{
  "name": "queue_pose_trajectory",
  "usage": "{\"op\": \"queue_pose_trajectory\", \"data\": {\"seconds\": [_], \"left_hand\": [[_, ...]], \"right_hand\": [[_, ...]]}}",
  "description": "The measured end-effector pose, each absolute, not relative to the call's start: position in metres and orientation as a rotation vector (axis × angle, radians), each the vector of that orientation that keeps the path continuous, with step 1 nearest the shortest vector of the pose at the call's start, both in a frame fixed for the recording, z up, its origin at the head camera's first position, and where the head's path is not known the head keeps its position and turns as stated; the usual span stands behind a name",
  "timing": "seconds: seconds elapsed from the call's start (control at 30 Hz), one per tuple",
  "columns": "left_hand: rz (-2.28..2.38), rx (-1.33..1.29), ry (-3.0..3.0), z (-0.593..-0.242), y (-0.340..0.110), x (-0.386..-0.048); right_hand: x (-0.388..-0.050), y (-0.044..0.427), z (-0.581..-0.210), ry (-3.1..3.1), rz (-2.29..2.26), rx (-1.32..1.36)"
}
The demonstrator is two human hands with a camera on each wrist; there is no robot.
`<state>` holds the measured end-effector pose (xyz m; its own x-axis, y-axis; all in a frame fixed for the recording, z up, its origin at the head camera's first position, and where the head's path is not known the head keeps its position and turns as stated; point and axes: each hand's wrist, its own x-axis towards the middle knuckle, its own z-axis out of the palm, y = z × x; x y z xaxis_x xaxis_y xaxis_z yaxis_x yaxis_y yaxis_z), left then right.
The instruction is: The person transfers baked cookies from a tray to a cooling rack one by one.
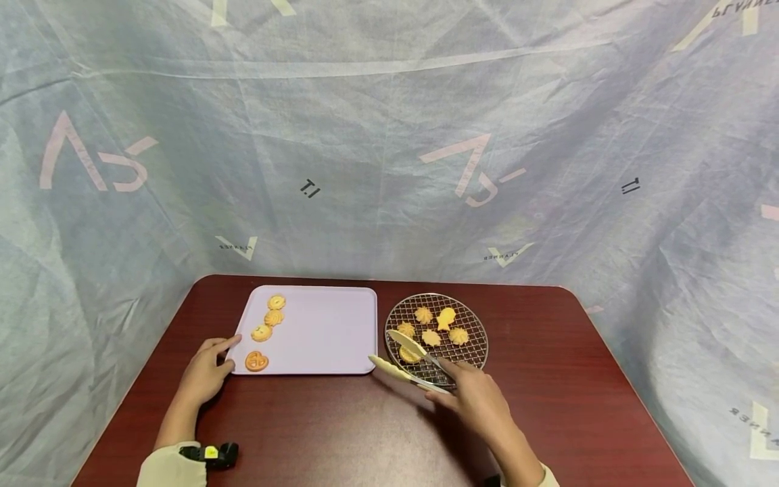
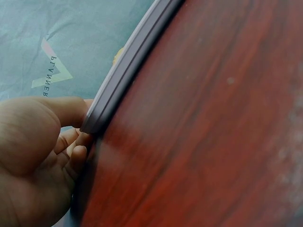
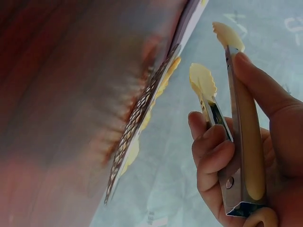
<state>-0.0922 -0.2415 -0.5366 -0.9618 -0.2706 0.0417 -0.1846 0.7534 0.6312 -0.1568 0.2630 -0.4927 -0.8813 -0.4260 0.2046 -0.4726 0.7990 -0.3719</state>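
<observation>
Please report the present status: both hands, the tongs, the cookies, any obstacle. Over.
Left hand grips tray at near-left corner. Right hand holds tongs, tips apart, empty. Six cookies visible on rack, four on tray. Nothing seen blocking tongs.

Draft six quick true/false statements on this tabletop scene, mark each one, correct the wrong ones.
1. The right-hand grip holds the tongs. True.
2. The tongs are squeezed shut. False: they stand open.
3. The left-hand grip touches the tray. True.
4. Nothing lies on the tray. False: four cookies lie on it.
5. A fish-shaped cookie lies on the round wire rack. True.
6. In the head view, the rack is left of the tray. False: it is right of it.
</observation>
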Motion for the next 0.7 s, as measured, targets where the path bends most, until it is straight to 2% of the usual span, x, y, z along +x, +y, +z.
{"op": "queue_pose_trajectory", "data": {"seconds": [0.7], "left_hand": [[-0.989,0.362,-2.802,-0.536,-0.24,-0.092]], "right_hand": [[-0.167,0.216,-0.492,-2.818,0.6,0.931]]}}
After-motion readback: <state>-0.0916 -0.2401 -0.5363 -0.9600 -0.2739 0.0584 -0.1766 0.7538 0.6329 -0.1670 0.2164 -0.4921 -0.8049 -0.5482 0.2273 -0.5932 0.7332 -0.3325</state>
